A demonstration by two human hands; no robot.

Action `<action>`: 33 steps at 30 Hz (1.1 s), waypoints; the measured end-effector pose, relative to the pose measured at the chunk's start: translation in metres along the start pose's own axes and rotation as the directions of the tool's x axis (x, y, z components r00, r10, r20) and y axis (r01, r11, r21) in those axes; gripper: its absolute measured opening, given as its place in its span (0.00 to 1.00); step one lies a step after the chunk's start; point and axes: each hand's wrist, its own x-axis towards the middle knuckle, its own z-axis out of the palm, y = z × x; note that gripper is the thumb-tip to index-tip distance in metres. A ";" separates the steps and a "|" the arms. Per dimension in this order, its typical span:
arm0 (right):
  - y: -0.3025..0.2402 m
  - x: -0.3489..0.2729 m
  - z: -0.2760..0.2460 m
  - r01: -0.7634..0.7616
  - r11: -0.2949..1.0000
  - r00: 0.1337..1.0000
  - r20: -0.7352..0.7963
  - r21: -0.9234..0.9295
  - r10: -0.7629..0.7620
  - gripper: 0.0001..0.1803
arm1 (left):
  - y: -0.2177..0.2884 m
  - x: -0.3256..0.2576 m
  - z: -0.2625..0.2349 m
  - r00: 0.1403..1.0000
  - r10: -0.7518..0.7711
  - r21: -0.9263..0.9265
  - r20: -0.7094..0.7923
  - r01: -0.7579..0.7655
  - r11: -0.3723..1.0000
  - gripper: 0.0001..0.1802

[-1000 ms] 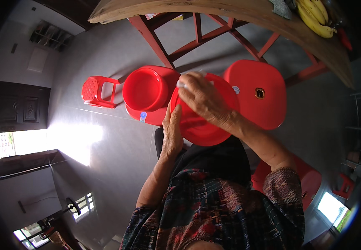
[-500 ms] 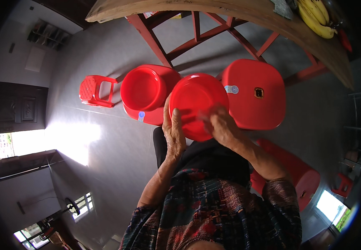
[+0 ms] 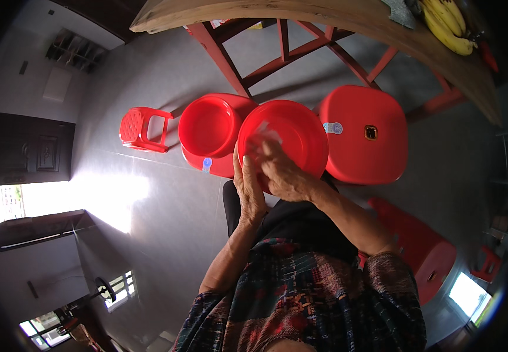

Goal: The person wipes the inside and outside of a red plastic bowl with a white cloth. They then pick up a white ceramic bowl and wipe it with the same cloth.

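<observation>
A round red plastic basin (image 3: 301, 138) is tilted up in front of me, its inside facing me. My left hand (image 3: 250, 190) grips its left rim, thumb on the near side and fingers along the outside. My right hand (image 3: 282, 173) reaches into the basin. Its fingers are partly smeared by motion, closed around a pale, thin cloth-like piece (image 3: 270, 135) against the inner wall. Just left, a second red basin (image 3: 207, 126) rests on a red stool (image 3: 192, 159). To the right stands another red stool (image 3: 362, 155) with a square gold-edged hole in its top.
A small red stool (image 3: 133, 129) stands farther left on the grey floor. Ahead is a wooden table (image 3: 324, 10) with red-brown legs (image 3: 221, 58) and bananas (image 3: 444, 29) on top. Behind my right arm is a larger red piece (image 3: 436, 267), stool-like.
My right hand has moved left and up inside the basin, from its lower right to its left wall. The pale piece now shows at its fingers. My left hand keeps its grip.
</observation>
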 end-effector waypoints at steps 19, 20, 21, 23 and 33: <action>0.007 -0.027 -0.099 0.133 0.983 0.885 0.462 -0.130 -0.058 0.07 | 0.054 -0.008 -0.001 0.710 -0.079 0.703 0.700 -0.665 0.252 0.25; 0.009 -0.026 -0.099 0.114 0.992 0.899 0.431 -0.060 -0.077 0.07 | 0.039 -0.006 -0.006 0.701 0.028 0.674 0.713 -0.696 0.248 0.22; 0.012 -0.024 -0.100 0.096 0.995 0.912 0.399 0.011 -0.092 0.08 | 0.037 -0.008 -0.008 0.735 -0.014 0.691 0.678 -0.631 0.353 0.21; 0.008 -0.010 -0.121 -0.079 0.970 0.957 0.290 0.230 0.009 0.15 | 0.039 -0.008 -0.008 0.783 -0.112 0.697 0.612 -0.466 0.545 0.18; -0.026 -0.019 -0.051 0.090 0.990 0.912 -0.391 -0.106 -0.124 0.23 | 0.007 -0.007 0.006 0.939 -0.061 -0.027 0.339 0.074 0.997 0.15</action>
